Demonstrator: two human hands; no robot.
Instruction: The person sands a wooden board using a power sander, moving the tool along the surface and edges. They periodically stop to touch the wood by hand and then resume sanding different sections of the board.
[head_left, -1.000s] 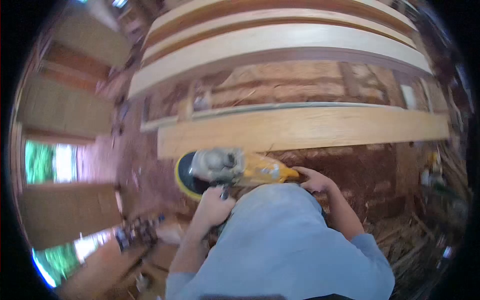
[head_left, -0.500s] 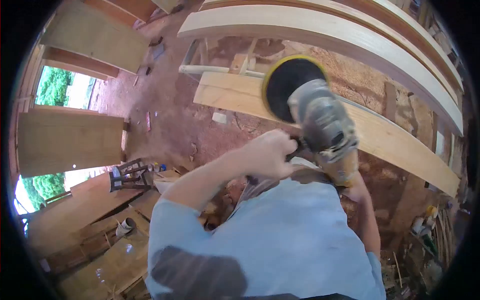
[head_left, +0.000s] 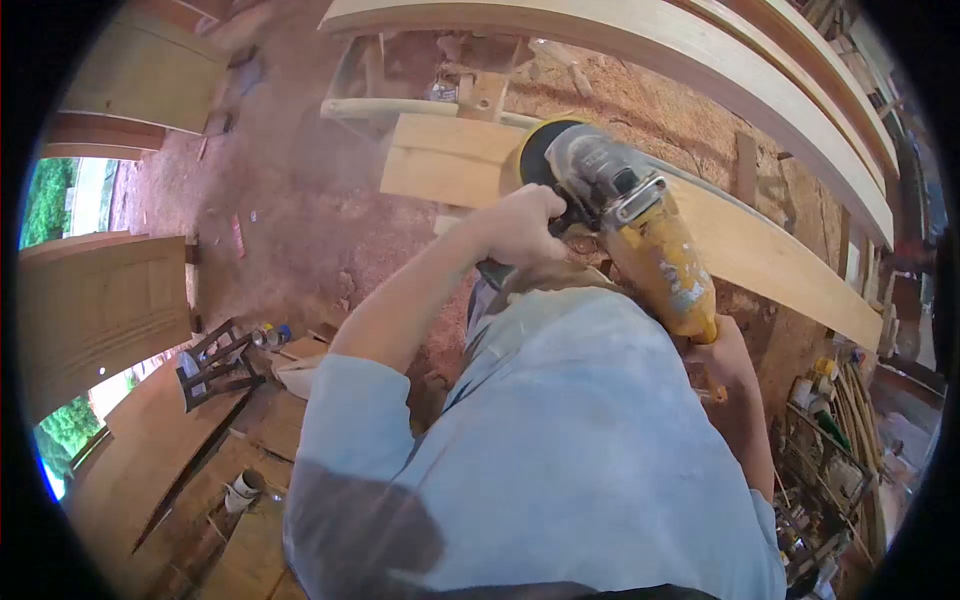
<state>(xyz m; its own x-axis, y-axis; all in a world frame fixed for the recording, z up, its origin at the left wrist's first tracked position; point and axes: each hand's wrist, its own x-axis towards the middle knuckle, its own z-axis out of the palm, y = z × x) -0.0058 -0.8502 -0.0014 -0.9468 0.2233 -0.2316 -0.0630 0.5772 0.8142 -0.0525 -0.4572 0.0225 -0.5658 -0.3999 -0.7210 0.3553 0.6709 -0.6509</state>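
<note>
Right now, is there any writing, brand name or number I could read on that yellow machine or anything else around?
None can be read.
Yellow sander: pale marks on its body, too blurred to read.
Cans and bottles at the right edge: labels too small to read.
Plank: bare wood, no writing.

The person wears a pale blue shirt (head_left: pixel 560 440) of loose, thin cloth. Its sleeves (head_left: pixel 345 400) are pushed up to about the elbow, leaving both forearms bare. A dark patch (head_left: pixel 360 530) marks the cloth low on the left side. Both hands, left (head_left: pixel 520 225) and right (head_left: pixel 722 355), are bare, without gloves.
</note>
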